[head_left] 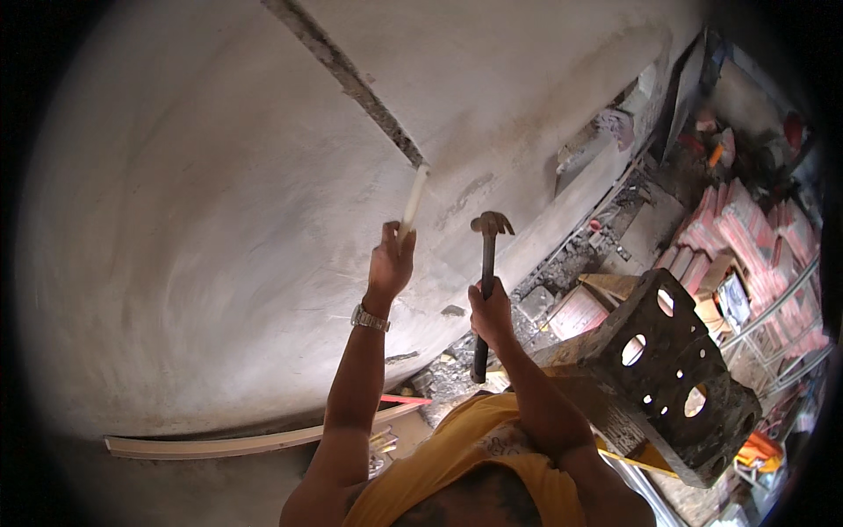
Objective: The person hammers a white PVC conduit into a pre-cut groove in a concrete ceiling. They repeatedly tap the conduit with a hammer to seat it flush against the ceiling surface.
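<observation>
Holding the pale rod (414, 200) steady and keeping fingers clear of the hammer (488, 259) seems wise. The left hand (392, 263) pinches the rod's low end; the right hand (492, 312) is wrapped around the hammer's handle. The rod's long axis slants up and slightly right, its tip by the groove's (347, 79) bottom end (touching or not, I can't tell). The hammer stands nearly upright, head up.

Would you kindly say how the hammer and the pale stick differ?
The hammer is dark; the pale stick is off-white. The hammer has a clawed head; the pale stick has none. The pale stick's tip appears at the end of the groove; the hammer is apart. Both are hand-held.
</observation>
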`<action>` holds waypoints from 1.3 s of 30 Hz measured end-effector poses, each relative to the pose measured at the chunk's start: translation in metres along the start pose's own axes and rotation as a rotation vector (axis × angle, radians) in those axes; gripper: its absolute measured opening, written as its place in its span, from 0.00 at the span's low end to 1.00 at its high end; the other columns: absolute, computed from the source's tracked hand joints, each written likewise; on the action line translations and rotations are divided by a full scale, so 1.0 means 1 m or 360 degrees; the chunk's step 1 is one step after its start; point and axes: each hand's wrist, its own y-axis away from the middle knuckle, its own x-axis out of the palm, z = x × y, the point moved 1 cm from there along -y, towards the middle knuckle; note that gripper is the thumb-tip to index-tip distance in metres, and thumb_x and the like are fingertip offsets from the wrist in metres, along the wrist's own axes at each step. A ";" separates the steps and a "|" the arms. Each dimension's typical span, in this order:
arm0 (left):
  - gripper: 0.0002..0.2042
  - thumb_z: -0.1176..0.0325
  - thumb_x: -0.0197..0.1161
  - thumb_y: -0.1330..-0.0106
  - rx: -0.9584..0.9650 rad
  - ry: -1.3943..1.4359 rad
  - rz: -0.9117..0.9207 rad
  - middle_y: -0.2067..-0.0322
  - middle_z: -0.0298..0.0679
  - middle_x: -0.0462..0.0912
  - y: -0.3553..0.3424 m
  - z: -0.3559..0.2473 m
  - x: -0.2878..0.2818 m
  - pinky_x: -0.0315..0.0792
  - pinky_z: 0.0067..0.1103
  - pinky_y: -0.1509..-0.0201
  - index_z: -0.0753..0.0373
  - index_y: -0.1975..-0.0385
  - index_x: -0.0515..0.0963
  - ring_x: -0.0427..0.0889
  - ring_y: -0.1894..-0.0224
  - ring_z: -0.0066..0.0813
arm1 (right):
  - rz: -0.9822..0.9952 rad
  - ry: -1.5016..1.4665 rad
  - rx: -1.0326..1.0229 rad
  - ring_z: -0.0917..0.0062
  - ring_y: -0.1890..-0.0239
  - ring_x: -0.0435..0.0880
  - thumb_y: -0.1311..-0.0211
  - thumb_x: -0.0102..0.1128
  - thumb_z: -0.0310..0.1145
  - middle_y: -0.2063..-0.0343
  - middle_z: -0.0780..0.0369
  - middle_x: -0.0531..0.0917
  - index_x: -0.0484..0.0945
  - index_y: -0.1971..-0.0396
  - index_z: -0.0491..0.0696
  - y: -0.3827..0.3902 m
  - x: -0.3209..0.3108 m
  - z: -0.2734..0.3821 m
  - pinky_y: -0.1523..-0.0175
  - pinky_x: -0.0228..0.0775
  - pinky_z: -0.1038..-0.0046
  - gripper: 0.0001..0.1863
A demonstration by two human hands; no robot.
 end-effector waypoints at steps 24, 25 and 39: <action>0.11 0.61 0.46 0.25 0.0058 -0.0234 -0.0201 0.82 0.58 0.75 -0.050 -0.045 -0.013 0.63 0.46 0.81 0.62 0.63 0.62 0.75 0.77 0.64 | 0.0276 -0.0549 -0.0099 0.85 0.91 0.65 0.34 0.58 0.40 0.90 0.69 0.69 0.70 0.81 0.46 -0.075 0.064 0.105 0.86 0.57 0.76 0.18; 0.11 0.61 0.46 0.25 0.0033 -0.0229 -0.0202 0.83 0.58 0.74 -0.049 -0.046 -0.015 0.63 0.46 0.81 0.62 0.64 0.62 0.75 0.77 0.65 | 0.0288 -0.0570 -0.0093 0.87 0.92 0.64 0.34 0.59 0.39 0.90 0.70 0.68 0.68 0.80 0.48 -0.068 0.060 0.102 0.87 0.55 0.78 0.16; 0.12 0.61 0.44 0.25 -0.0104 -0.0118 -0.0161 0.78 0.59 0.75 -0.052 -0.050 -0.017 0.64 0.46 0.77 0.64 0.65 0.64 0.74 0.74 0.66 | 0.0007 -0.0154 -0.0403 0.75 0.82 0.73 0.35 0.57 0.44 0.88 0.55 0.73 0.73 0.78 0.38 -0.065 0.039 0.140 0.74 0.65 0.64 0.22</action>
